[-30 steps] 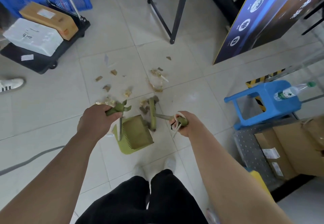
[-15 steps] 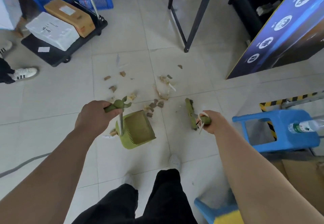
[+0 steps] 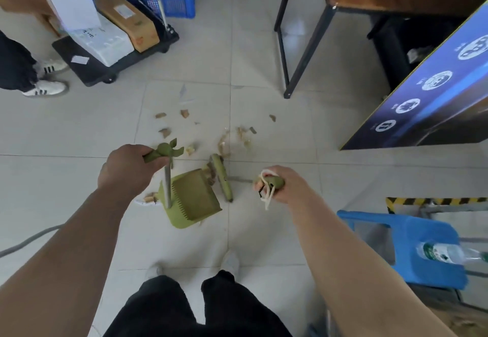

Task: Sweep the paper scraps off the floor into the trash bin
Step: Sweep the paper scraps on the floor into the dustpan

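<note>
While both hands grip long green handles, scraps could slip past the dustpan's mouth.

Left hand (image 3: 126,170) is closed on the dustpan (image 3: 192,202) handle, right hand (image 3: 282,185) closed on the broom (image 3: 222,177). Paper scraps (image 3: 239,136) lie on the floor (image 3: 264,59) just beyond the broom head; a fast stroke might flick them sideways, and one piece beside the pan's rear could be missed. No trash bin shows.

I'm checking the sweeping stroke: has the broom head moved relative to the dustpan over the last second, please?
Yes. The broom head swung out to the right, then came back against the dustpan mouth.
</note>
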### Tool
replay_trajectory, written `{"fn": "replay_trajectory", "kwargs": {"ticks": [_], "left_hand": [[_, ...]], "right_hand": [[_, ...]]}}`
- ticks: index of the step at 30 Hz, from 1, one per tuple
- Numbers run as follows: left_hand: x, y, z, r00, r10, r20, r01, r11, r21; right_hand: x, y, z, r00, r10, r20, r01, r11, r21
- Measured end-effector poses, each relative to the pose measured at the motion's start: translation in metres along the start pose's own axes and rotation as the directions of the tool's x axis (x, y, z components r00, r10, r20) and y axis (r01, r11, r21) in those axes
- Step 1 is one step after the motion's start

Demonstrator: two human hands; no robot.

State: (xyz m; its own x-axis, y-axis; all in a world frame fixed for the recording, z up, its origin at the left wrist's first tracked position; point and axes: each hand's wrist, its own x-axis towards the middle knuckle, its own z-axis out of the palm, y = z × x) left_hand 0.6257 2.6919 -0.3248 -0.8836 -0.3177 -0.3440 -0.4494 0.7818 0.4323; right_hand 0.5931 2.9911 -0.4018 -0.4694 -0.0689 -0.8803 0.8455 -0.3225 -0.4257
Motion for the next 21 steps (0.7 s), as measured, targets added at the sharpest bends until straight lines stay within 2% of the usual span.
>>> {"fn": "replay_trajectory", "kwargs": {"ticks": [4, 12, 21], "left_hand": [[-0.004, 0.013, 0.01, 1.0, -0.016, -0.017, 0.016, 0.999, -0.031], [0.007, 0.033, 0.015, 1.0, -0.027, -0.016, 0.026, 0.995, -0.097], [0.039, 0.039, 0.02, 0.999, -0.049, 0.009, 0.05, 0.992, -0.115]], "right_hand": [[-0.009, -0.031, -0.027, 1.0, 0.002, -0.016, -0.001, 0.999, 0.039], [0.005, -0.085, -0.064, 0.976, -0.12, -0.184, 0.092, 0.983, -0.156], [0.073, -0.081, -0.032, 0.962, -0.096, -0.257, 0.025, 0.964, -0.266]]}}
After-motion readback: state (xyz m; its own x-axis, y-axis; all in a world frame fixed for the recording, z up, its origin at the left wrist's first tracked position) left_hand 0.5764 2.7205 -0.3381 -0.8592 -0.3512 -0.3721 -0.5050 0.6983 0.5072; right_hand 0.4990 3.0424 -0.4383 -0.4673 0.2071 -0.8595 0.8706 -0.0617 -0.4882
